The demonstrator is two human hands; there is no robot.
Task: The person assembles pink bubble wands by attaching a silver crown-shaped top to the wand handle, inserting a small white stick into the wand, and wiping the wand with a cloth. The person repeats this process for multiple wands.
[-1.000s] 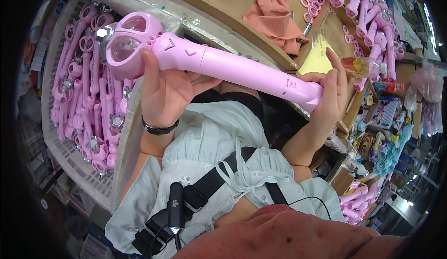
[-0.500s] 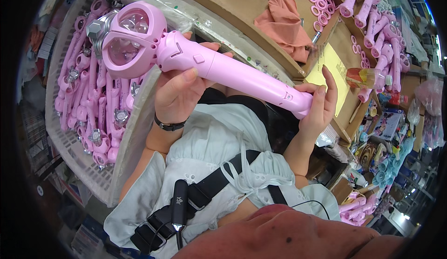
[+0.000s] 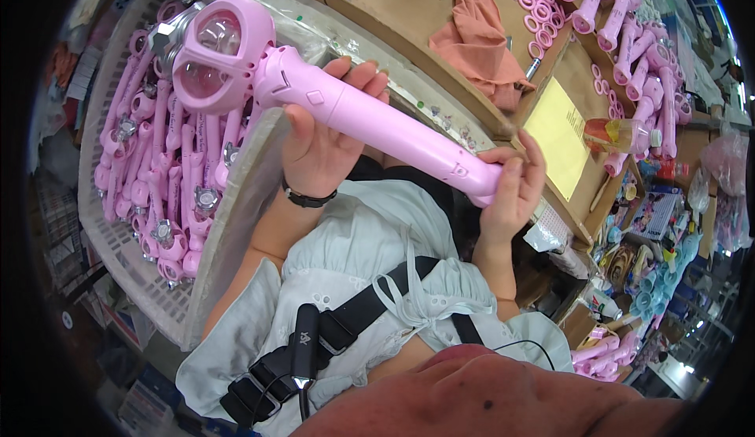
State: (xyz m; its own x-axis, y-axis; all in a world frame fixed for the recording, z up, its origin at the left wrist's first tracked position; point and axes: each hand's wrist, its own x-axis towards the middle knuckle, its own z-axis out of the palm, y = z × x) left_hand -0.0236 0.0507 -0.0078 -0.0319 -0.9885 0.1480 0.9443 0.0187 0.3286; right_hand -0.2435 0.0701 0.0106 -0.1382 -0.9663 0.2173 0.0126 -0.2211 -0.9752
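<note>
A pink toy wand [image 3: 393, 133] lies tilted across both my hands, its round head at the upper left and its handle running down to the right. The head has clear domed windows in a pink frame and a silver faceted tip. My left hand [image 3: 321, 154] cradles the upper handle just below the head, thumb in front and fingers loosely curled behind it. At the handle's lower end, my right hand [image 3: 510, 193] pinches the wand between thumb and fingers.
On the left, a white plastic crate [image 3: 197, 311] holds several similar pink wands. Cardboard trays [image 3: 377, 5] ahead carry an orange cloth [image 3: 480, 44], pink rings [image 3: 539, 12] and a yellow sheet [image 3: 554, 134]. A bottle [image 3: 617, 134] and more pink handles [image 3: 625, 24] stand at the right.
The wand has rolled about its length and its handle end has shifted left and down. My left thumb has come off the handle's front and lies lower; my right hand moved slightly left.
</note>
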